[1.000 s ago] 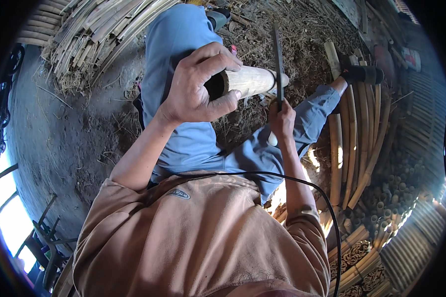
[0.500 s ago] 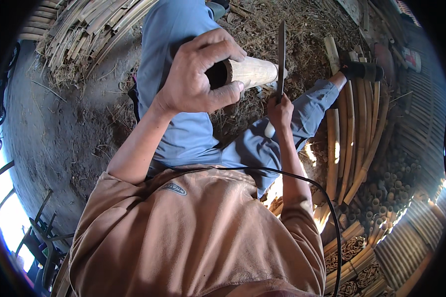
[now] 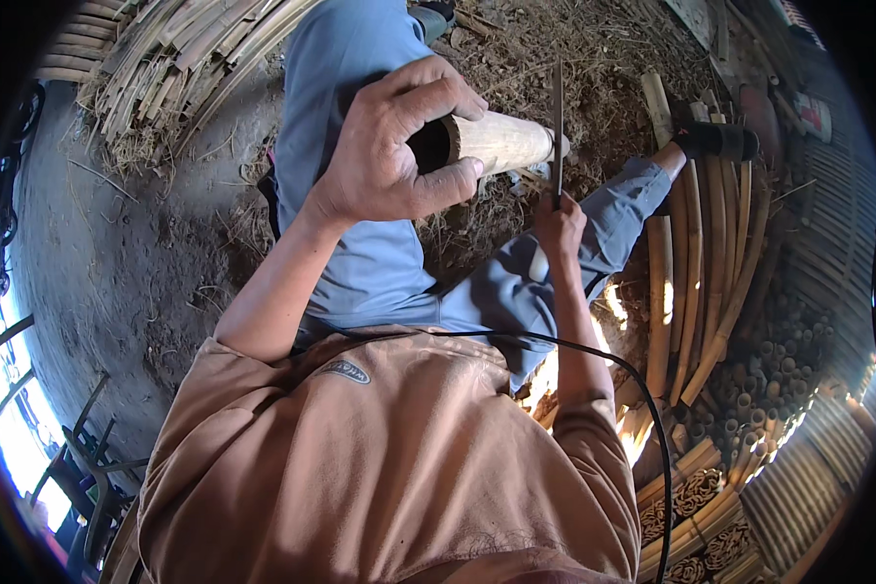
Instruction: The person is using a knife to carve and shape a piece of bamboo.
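Bamboo lies on every side of the seated person: a heap of split strips [image 3: 165, 58] at the upper left of the dirt ground [image 3: 117, 253], long curved poles [image 3: 696, 263] on the right and a stack of short cut tubes [image 3: 788, 380] at the lower right. Blue trousers [image 3: 360, 146] cover both legs, which stretch out over scattered shavings [image 3: 594, 49], and a tan shirt [image 3: 380, 467] fills the lower part of the view with a black cable [image 3: 642, 409] running across it. Held above the lap is a pale bamboo tube [image 3: 496, 141], hollow end toward the camera. The left hand [image 3: 389, 156] wraps closed around that open end, fingers over the top and thumb beneath. The right hand [image 3: 560, 229] closes on the handle of a long dark blade [image 3: 557, 127], which stands upright with its edge against the tube's far end.
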Motion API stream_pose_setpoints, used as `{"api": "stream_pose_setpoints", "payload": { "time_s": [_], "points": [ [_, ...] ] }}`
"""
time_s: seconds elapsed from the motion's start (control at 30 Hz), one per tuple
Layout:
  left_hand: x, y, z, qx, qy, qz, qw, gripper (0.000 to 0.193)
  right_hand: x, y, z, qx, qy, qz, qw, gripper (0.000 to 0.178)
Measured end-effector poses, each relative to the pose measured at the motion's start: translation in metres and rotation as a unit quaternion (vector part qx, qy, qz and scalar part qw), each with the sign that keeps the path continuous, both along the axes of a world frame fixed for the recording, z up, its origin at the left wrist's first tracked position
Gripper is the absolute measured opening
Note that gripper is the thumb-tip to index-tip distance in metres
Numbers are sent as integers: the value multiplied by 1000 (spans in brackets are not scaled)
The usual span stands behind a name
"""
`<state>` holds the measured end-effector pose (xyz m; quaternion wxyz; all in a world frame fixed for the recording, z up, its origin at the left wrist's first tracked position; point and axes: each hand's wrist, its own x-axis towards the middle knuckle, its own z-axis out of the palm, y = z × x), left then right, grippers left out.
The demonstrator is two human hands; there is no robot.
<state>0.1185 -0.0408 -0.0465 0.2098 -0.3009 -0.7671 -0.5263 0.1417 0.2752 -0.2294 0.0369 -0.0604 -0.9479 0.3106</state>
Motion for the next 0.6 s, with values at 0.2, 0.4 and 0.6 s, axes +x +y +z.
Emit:
{"api": "stream_pose_setpoints", "payload": {
  "time_s": [0.2,0.4,0.6],
  "points": [
    [6,-7,-4,-2,6,18,1000,37,23,5,32,-140,-56,92,984,32],
    [3,-4,0,-3,-1,11,1000,39,61,6,-9,-90,-5,18,996,34],
    [6,-3,-4,-5,2,18,1000,39,54,-16,38,-237,-95,56,965,18]
  ]
}}
